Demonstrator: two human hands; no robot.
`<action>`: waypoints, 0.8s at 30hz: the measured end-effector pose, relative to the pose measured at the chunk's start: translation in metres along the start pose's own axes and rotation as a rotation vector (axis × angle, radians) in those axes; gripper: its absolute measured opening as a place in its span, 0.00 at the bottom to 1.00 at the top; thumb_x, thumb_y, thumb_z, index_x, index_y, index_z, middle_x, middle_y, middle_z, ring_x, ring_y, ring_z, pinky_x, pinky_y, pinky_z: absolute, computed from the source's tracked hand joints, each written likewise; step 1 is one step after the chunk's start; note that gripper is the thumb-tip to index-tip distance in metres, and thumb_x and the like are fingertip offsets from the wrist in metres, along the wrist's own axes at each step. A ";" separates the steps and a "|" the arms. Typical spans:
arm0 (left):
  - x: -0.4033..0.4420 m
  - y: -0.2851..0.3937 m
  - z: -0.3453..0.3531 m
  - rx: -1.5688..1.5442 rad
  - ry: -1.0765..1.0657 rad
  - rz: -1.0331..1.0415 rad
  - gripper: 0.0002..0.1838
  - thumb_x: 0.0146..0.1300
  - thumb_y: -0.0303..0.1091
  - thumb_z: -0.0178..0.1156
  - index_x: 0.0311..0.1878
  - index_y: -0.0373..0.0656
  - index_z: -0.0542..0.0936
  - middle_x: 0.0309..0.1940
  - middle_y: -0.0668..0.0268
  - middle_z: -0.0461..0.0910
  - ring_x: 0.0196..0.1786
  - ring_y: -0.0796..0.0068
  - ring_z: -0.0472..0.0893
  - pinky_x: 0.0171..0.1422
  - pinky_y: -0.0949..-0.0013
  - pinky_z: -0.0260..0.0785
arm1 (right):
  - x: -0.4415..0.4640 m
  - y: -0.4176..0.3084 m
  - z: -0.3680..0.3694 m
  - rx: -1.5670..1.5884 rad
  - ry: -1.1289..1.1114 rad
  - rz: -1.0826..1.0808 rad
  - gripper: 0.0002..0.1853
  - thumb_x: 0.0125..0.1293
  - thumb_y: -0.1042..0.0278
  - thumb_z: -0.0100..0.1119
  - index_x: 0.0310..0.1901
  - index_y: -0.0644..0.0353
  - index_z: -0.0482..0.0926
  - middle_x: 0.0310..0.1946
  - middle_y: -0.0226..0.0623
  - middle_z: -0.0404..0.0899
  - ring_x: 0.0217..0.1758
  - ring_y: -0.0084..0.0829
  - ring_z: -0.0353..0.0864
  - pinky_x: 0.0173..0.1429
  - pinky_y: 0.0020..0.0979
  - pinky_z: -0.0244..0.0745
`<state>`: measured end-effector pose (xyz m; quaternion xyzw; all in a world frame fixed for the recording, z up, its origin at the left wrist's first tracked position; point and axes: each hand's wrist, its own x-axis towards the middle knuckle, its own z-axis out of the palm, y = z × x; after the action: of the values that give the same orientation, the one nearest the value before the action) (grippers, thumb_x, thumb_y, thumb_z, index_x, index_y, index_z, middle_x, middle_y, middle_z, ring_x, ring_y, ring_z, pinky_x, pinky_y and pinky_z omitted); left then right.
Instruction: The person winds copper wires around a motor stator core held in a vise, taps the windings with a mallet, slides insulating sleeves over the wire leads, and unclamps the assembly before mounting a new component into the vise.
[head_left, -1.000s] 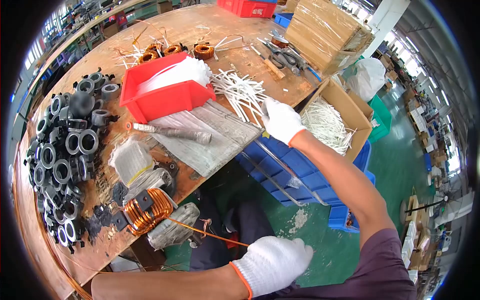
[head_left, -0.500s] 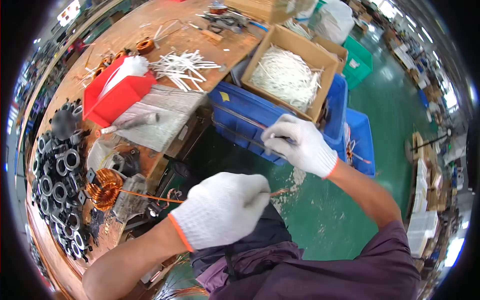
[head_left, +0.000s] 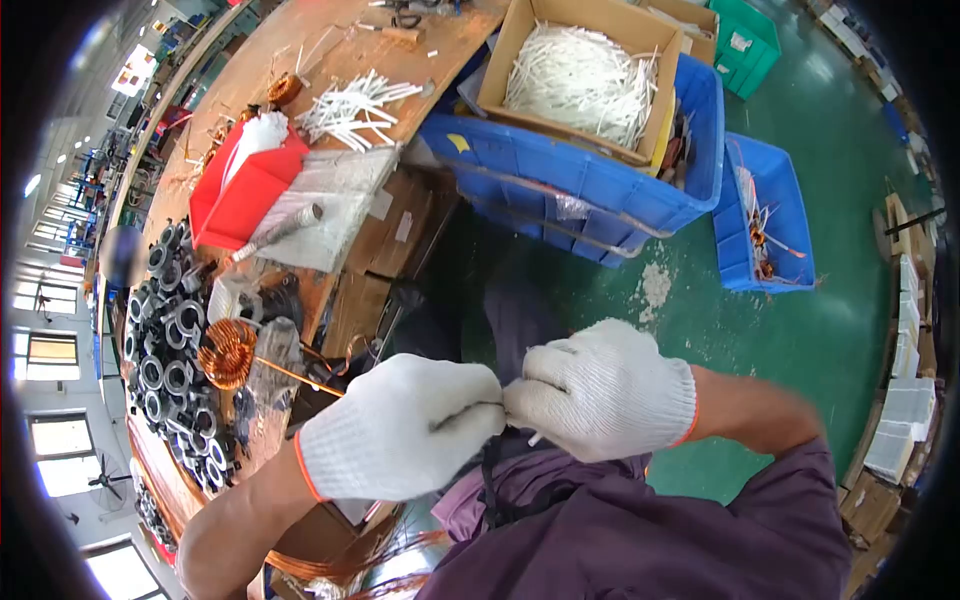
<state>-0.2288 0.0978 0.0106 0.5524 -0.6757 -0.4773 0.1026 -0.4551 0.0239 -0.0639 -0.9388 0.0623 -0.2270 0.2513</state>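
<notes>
Copper coil [head_left: 227,353] lies left of the hands [head_left: 405,427], wire [head_left: 298,376] between.

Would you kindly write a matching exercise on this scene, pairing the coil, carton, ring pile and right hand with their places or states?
Column one:
1. Coil
2. Carton
3. Ring pile
4. Right hand

Column two:
A. Heaped with white strips
B. White-gloved, close to the left hand
C. Linked by a wire that runs to the left hand
D. Black and grey, on the table

Right pairs: 1-C, 2-A, 3-D, 4-B
</notes>
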 end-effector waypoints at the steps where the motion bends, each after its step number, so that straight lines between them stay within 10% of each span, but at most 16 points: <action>1: -0.003 -0.002 0.008 -0.008 -0.014 -0.015 0.06 0.69 0.29 0.65 0.44 0.37 0.87 0.29 0.57 0.84 0.29 0.67 0.85 0.36 0.62 0.74 | -0.004 -0.003 0.003 0.020 0.000 0.010 0.13 0.55 0.65 0.76 0.42 0.53 0.85 0.28 0.31 0.74 0.26 0.35 0.82 0.27 0.36 0.76; 4: -0.005 -0.002 0.021 0.314 0.081 0.235 0.05 0.61 0.23 0.68 0.40 0.41 0.87 0.29 0.58 0.82 0.32 0.51 0.85 0.34 0.61 0.77 | -0.020 -0.009 0.010 0.191 -0.031 0.053 0.06 0.66 0.67 0.68 0.41 0.56 0.83 0.32 0.36 0.79 0.28 0.39 0.85 0.30 0.39 0.79; 9: -0.002 0.003 0.022 0.333 0.161 0.227 0.05 0.60 0.23 0.69 0.40 0.40 0.87 0.30 0.58 0.83 0.32 0.52 0.86 0.34 0.60 0.77 | -0.043 -0.011 -0.004 0.698 -0.008 0.574 0.06 0.69 0.69 0.67 0.43 0.60 0.86 0.32 0.40 0.85 0.31 0.41 0.87 0.34 0.39 0.80; 14: -0.001 0.001 0.021 0.195 0.202 0.241 0.06 0.60 0.22 0.69 0.40 0.39 0.87 0.31 0.55 0.85 0.34 0.49 0.87 0.37 0.59 0.79 | -0.038 -0.013 -0.011 0.325 0.125 0.451 0.12 0.64 0.69 0.76 0.47 0.59 0.86 0.33 0.34 0.84 0.32 0.36 0.88 0.35 0.34 0.82; 18: -0.004 0.003 0.017 0.235 0.135 0.217 0.06 0.60 0.22 0.69 0.40 0.39 0.87 0.32 0.55 0.85 0.35 0.48 0.87 0.38 0.59 0.79 | -0.020 -0.006 0.007 -0.132 0.115 -0.066 0.19 0.51 0.66 0.77 0.47 0.53 0.87 0.31 0.28 0.81 0.23 0.26 0.82 0.25 0.32 0.76; 24: -0.003 0.006 0.019 0.210 0.221 0.228 0.06 0.60 0.22 0.70 0.40 0.40 0.87 0.31 0.55 0.85 0.34 0.50 0.87 0.37 0.59 0.79 | -0.047 -0.008 -0.002 0.055 0.137 0.169 0.17 0.58 0.63 0.74 0.50 0.52 0.86 0.36 0.33 0.80 0.26 0.34 0.86 0.28 0.36 0.82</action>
<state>-0.2442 0.1102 0.0066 0.5289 -0.7646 -0.3259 0.1717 -0.4980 0.0411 -0.0769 -0.9052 0.1523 -0.2702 0.2906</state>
